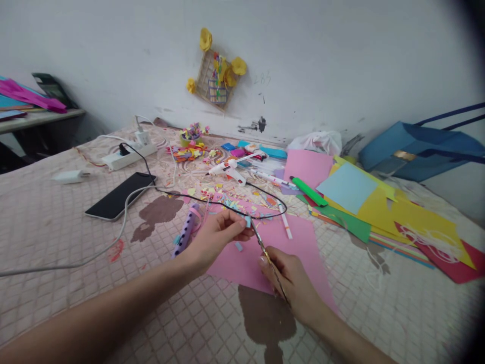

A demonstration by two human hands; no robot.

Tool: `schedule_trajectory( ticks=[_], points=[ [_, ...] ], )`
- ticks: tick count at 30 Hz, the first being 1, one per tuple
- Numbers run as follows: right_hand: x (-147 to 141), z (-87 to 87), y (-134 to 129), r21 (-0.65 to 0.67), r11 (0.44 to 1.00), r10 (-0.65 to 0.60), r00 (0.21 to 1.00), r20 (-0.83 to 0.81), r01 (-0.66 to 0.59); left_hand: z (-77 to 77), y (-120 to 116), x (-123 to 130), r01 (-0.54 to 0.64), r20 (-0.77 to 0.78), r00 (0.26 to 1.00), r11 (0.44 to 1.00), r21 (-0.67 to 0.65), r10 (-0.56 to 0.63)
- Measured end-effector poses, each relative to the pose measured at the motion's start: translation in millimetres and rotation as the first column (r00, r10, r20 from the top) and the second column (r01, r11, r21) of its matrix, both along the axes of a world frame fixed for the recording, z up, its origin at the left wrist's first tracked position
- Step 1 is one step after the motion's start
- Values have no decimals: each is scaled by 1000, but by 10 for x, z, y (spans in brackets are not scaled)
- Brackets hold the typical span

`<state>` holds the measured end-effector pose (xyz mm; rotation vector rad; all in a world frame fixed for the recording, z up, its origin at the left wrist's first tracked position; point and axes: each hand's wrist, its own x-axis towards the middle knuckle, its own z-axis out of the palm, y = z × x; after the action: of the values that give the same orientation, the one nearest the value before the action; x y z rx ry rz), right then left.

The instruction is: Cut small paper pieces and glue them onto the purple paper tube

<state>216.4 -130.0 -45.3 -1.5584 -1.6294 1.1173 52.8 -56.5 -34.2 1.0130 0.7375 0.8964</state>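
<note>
Between the thumb and fingers of my left hand (223,232) is a small piece of light blue paper (248,221). My right hand (284,275) is closed around a pair of scissors (264,248), whose tips point up and away, touching or very near the blue piece. Both hands are above a pink sheet (299,237) on the table. Another small pale blue scrap (238,246) lies on the pink sheet below my left hand. A purple dotted roll (185,230) rests left of that hand. The scissors' handle loops are mostly hidden by my fingers.
A white glue gun (229,169) with a black cord lies beyond my hands among paper scraps. To the left are a phone (120,195) and a power strip (129,155). Coloured sheets (379,207), a green marker (308,191) and a blue bag (420,149) are at right.
</note>
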Motion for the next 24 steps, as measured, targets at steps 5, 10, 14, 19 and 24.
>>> schedule_trajectory(
  ticks=[5, 10, 14, 19, 24],
  points=[
    [6, -16, 6, 6, 1000, 4, 1000, -22, -4, -9, 26, -14, 19, -15, 1000, 1000, 18, -19],
    [2, -16, 1, -13, 1000, -6, 999, -49, 5, -11, 60, -32, 42, -14, 999, 998, 40, -42],
    [2, -17, -4, -16, 1000, -5, 998, -60, 4, 17, 91, -54, 75, -38, 997, 995, 59, -73],
    [20, -44, -2, -16, 1000, 7, 999, -45, -8, 76, 139, -96, 136, -82, 988, 988, 70, -130],
    [22, -55, -11, -18, 1000, 11, 999, -43, -11, 121, 178, -130, 182, -109, 979, 981, 71, -174]
  ],
)
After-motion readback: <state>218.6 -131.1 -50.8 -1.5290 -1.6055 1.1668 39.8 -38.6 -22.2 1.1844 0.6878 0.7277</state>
